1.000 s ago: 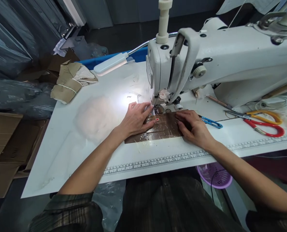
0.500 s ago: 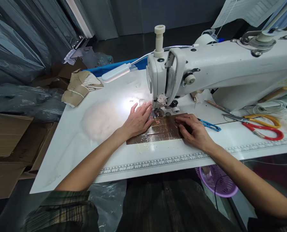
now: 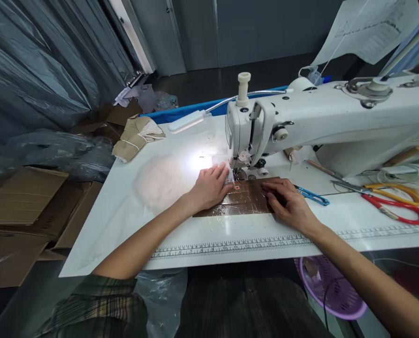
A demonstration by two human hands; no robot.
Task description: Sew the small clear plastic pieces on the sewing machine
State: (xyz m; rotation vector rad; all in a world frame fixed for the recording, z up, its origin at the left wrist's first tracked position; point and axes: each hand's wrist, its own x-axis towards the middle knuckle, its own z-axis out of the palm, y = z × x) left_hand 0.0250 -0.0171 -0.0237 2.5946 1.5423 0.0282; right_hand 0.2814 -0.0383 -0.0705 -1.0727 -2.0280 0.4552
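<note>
A shiny brown sheet (image 3: 246, 202), creased and partly under something clear, lies under the head of a white sewing machine (image 3: 243, 126). My left hand (image 3: 209, 188) is laid flat over the sheet's left part, fingers apart, with the fingertips just left of the presser foot (image 3: 240, 174). On the sheet's right end rests my right hand (image 3: 289, 204), its fingers bent and the thumb apart from them. A small red-and-white mark (image 3: 236, 187) shows on the sheet between the hands. The needle's tip is too small to make out.
Blue thread snips (image 3: 313, 195) lie right of my right hand, with red-and-orange scissors (image 3: 394, 199) farther right. A lit lamp (image 3: 186, 122) and a brown paper bundle (image 3: 135, 138) are behind left. A printed ruler (image 3: 230, 247) runs along the front edge, above a purple basket (image 3: 346, 300).
The head camera has shifted, so the machine and table sit lower and farther right in view. Both hands stay on the brown sheet, with little visible movement against the machine.
</note>
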